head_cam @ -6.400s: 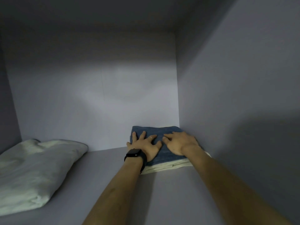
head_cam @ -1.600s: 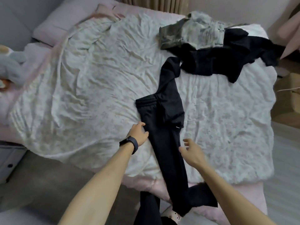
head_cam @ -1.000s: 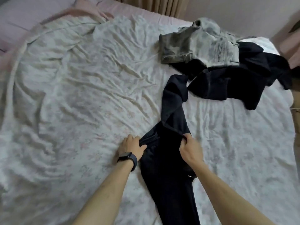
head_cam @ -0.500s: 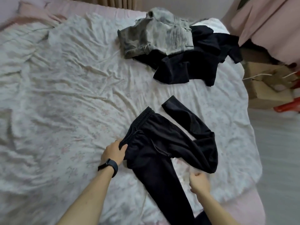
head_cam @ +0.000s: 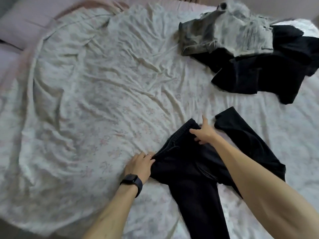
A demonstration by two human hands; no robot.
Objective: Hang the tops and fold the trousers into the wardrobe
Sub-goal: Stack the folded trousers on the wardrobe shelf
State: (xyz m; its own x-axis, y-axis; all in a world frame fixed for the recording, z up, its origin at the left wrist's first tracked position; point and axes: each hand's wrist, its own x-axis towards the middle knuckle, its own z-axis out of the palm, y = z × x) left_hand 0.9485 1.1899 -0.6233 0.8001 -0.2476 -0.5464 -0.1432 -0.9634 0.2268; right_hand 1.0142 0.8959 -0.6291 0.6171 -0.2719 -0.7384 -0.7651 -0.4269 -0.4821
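black trousers point(head_cam: 186, 171) lie flat on the bedsheet point(head_cam: 103, 92) at about 5 o'clock in the view. the waistband point(head_cam: 174, 140) is turned toward 11 o'clock. one leg point(head_cam: 202, 213) runs toward 6 o'clock and out of frame; the other leg point(head_cam: 241, 135) is bent out toward 2 o'clock, with its cuff lying on the sheet. the left hand point(head_cam: 140, 163) is at the near corner of the waistband, fingers curled and pinching the cloth edge; a ring point(head_cam: 149, 155) and a dark wrist watch point(head_cam: 132, 181) are noted on it. the right hand point(head_cam: 204, 134) rests on the far end of the waistband, thumb up and one finger stretched along the band; whether it grips the cloth cannot be told. well apart, at 1 to 2 o'clock, a grey garment point(head_cam: 224, 31) lies partly on a heap of black clothing point(head_cam: 267, 71). the sheet is pale, floral and heavily creased. a pink pillow point(head_cam: 22, 23) sits at 10 o'clock, blurred.
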